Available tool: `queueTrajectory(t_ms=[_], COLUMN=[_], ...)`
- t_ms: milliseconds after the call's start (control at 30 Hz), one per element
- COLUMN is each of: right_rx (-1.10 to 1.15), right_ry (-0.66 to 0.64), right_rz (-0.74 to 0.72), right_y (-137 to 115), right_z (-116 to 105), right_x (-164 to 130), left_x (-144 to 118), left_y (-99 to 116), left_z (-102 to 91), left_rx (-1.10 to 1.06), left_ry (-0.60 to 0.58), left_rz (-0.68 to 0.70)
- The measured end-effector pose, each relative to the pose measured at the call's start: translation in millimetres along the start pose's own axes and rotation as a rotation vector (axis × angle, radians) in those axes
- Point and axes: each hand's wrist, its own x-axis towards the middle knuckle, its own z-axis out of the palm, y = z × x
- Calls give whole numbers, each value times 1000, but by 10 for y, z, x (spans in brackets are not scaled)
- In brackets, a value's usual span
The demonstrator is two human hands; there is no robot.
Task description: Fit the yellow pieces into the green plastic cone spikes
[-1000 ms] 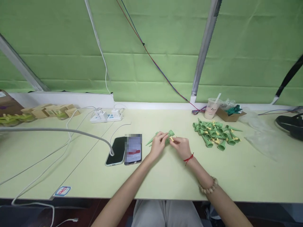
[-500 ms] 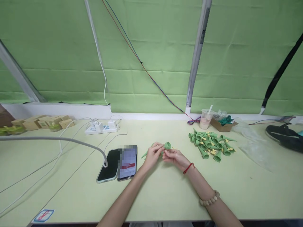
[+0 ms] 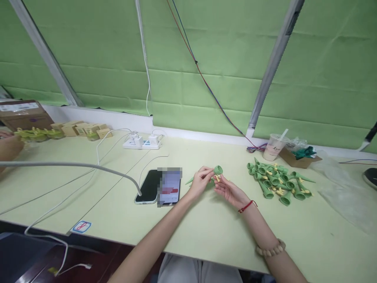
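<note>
Pinching a green cone [image 3: 214, 173] near the middle of the frame, the left hand [image 3: 200, 181] grips it with thumb and fingertips, wide end up. The right hand [image 3: 231, 191], just beside it, touches a small yellow piece [image 3: 218, 178] with loosely curled fingers. A pile of green cones [image 3: 278, 182] lies at centre right; two phones [image 3: 160, 186] lie left of centre.

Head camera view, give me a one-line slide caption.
Left hand holds a green cone-shaped spike, right hand at its yellow fitting, beside a pile of spikes.
</note>
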Motion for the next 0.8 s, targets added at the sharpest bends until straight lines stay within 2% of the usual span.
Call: queueTrajectory(t_ms=[100, 167, 300, 367, 400, 467, 600, 700, 800], right_rx=[24, -42, -434, -576, -583, -488, -152, 40, 73], right_ry=[6, 78, 373, 437, 431, 360, 104, -31, -49], right_rz=[-1, -83, -475, -584, -565, -414, -116, -24, -6], right_y=[49, 98, 163, 161, 153, 125, 46, 5, 14], right_z=[-24, -37, -55, -52, -46, -28, -10, -45, -91], right_x=[33, 76, 147, 156, 154, 142, 96, 66, 64], left_x=[15, 3, -42, -54, -54, -45, -17, -15, -33], left_y=[10, 30, 46, 24, 9, -14, -11, 6, 7], left_z=[-33, -27, 40, 72, 83, 89, 67, 44, 28], left_rx=[7, 56, 164, 150, 127, 75, 14, 32, 92], left_ry=[-50, -68, -12, 20, 25, 21, 13, -16, -34], left_rz=[21, 37, 14, -11, -23, -47, -64, -44, -3])
